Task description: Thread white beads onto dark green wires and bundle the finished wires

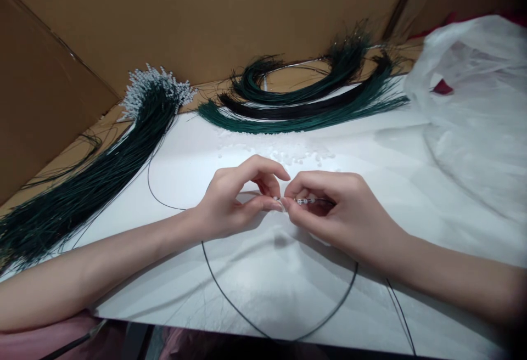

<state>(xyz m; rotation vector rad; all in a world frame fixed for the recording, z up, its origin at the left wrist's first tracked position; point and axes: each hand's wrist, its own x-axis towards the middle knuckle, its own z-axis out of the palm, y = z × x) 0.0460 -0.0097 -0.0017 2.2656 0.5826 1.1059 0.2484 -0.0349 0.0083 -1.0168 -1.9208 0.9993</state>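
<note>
Close together over the white tabletop [263, 272], my two hands meet at their fingertips. My right hand [341, 201] is closed in a pinch on a thin dark cord [329, 202]. Several small clear-white beads [305, 201] are strung along it inside that hand. The thumb of my left hand [234, 195] presses at a small white bead [279, 201] by the cord's tip, the forefinger arched above; the fingers partly hide it. A dark cord [230, 294] loops below my hands, its ends hidden behind my wrists.
Loose white beads [292, 148] lie scattered beyond my hands. Behind them curve bundles of green [288, 124] and black cords [288, 110]. At left lies a thick dark-green bundle [107, 170] with beaded ends [140, 94]. A translucent plastic bag [477, 118] covers the right; cardboard walls [206, 14] stand behind.
</note>
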